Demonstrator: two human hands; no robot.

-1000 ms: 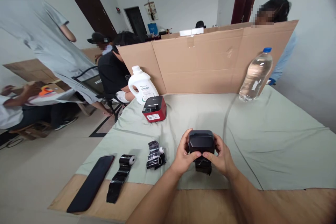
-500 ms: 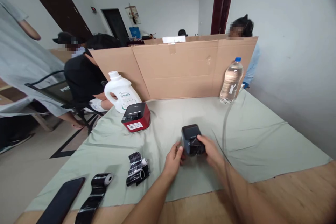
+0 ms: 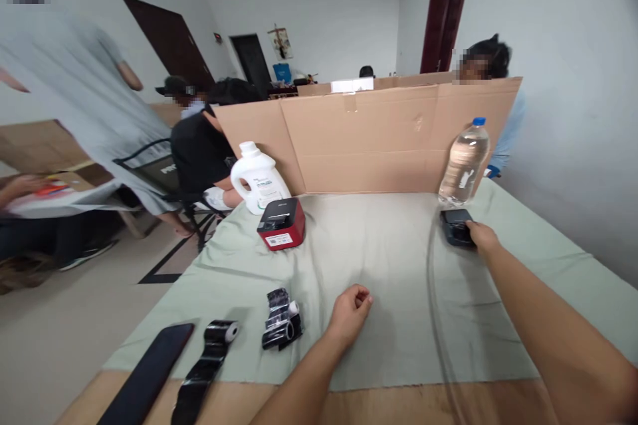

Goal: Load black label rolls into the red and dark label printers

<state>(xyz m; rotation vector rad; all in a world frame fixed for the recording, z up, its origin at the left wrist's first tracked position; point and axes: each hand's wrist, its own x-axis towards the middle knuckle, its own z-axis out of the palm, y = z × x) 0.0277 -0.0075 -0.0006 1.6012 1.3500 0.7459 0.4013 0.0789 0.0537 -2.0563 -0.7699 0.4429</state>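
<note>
My right hand (image 3: pixel 481 235) is closed on the right side of a small dark boxy printer (image 3: pixel 456 231), which is at the far right of the cloth, just in front of a clear water bottle (image 3: pixel 464 163) with a blue cap. At the middle of the cloth my left hand (image 3: pixel 351 311) rests with its fingers curled in and nothing visible in them. A red and black printer (image 3: pixel 282 224) with a white label stands to the left. Left of my left hand lies a small bundle of shiny black film rolls (image 3: pixel 283 322).
Behind the red printer stands a white jug (image 3: pixel 259 179). A cardboard screen (image 3: pixel 363 146) closes off the back. Front left are a partly unrolled black film roll (image 3: pixel 209 358) and a long dark flat object (image 3: pixel 149 372). A blurred cable (image 3: pixel 432 292) crosses the right side. People are beyond the table.
My right hand has carried the dark printer from the middle to the far right, near the bottle. The left hand has come away from it and curled. The view has shifted.
</note>
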